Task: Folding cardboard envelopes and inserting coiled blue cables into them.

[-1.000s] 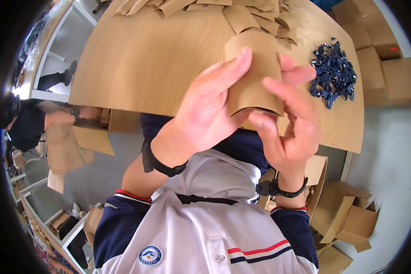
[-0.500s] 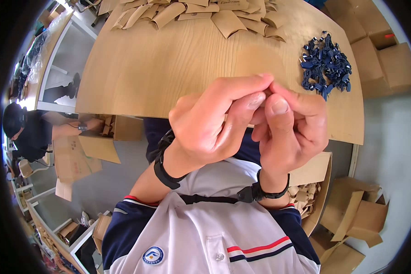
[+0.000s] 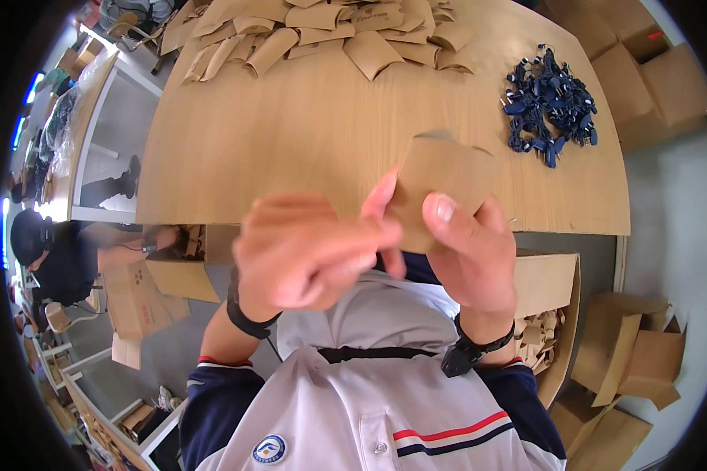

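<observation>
One card sleeve [image 3: 445, 169], mid-frame: likely light, crushable (grip its sides); right hand [image 3: 477, 255] clamped on it; left hand [image 3: 302, 255] blurred, can't tell.

Right hand [image 3: 478, 263] has a brown carton [image 3: 441, 184] by the worktop [image 3: 251, 157] near edge, left hand [image 3: 294, 255] super blurry alongside, navy cables [image 3: 556, 106] heaped toward right edge.

From left to right, a broad bench [image 3: 251, 157] of pale wood grain, with a soft sheen on top and bowed edges. Smooth grey floor [image 3: 664, 212], pale and bright on the right, duller on the left. On the left, a white-framed table [image 3: 102, 213]; farther off, a tan-seated chair [image 3: 122, 25]. Near left, a second white-framed table [image 3: 161, 439]. Bluish-white light [image 3: 34, 86] far left.
</observation>
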